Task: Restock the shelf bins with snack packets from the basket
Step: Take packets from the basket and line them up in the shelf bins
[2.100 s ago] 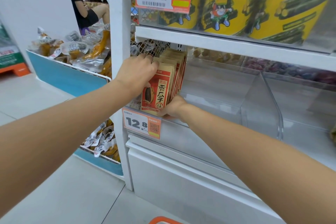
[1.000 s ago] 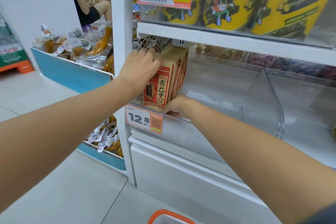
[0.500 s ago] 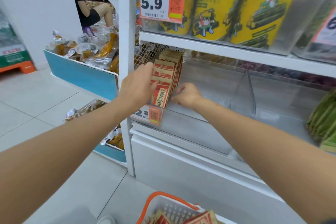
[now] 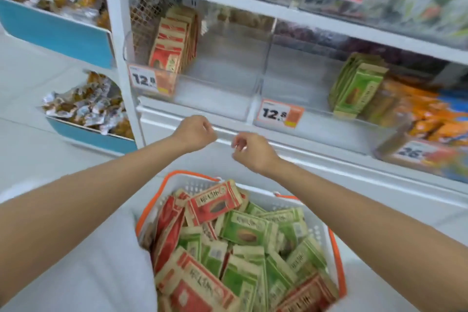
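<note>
packets: red and green paper snack packets piled in white plastic basket with orange rim, below both hands
left hand: loosely curled, empty
right hand: loosely curled, empty, near left
bin: clear plastic shelf bin above hands, red packet row upright inside

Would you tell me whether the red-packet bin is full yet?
Not full: the bin holds red packets only at its left; the rest is bare.

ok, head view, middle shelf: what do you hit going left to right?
Upright red packets → empty stretch of that clear bin → second bin's 12.8 price tag → upright green packets → orange packets at the right edge.
</note>
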